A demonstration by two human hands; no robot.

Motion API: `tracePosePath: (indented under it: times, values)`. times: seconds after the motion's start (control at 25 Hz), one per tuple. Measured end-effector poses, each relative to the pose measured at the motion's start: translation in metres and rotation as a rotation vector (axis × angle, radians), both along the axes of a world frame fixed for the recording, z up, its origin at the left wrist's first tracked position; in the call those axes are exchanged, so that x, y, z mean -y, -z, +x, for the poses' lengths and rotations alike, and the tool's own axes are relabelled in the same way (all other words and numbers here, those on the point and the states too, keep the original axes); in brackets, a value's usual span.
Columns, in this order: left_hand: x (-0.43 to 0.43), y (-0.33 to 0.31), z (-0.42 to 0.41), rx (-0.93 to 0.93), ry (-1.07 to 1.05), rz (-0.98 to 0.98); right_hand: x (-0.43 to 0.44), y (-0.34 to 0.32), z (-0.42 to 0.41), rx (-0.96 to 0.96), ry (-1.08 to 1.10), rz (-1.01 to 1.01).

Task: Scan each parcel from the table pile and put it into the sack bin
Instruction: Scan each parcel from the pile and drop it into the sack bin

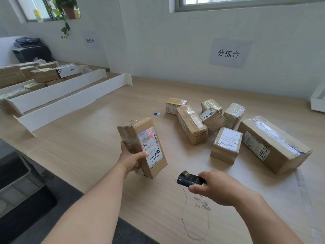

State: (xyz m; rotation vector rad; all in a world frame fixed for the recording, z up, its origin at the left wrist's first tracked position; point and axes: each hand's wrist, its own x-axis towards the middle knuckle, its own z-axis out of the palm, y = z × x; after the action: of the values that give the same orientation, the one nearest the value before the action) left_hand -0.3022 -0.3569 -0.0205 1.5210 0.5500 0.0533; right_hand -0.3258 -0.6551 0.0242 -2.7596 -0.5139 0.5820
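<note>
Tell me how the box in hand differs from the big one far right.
The held parcel is smaller than the big box. The held parcel is tilted in the left hand; the big box lies flat on the table. Red light marks the held parcel's label, not the big box's. Both are taped cardboard.

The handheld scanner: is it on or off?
On. The scanner in the right hand casts a red cross on the label of the parcel the left hand holds.
</note>
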Motion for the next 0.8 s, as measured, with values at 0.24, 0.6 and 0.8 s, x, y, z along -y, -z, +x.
tracePosePath:
  times: [0.24, 0.6, 0.8]
  values:
    - [0.001, -0.002, 0.001, -0.009, -0.009, 0.033, 0.004, 0.001, -0.001, -0.029, 0.016, 0.023]
    - [0.001, -0.002, -0.014, 0.007, -0.157, 0.153, -0.002, 0.001, 0.002, 0.074, -0.007, 0.009]
    - [-0.003, 0.002, -0.063, 0.009, -0.394, 0.292, -0.030, -0.001, 0.009, 0.205, -0.086, 0.041]
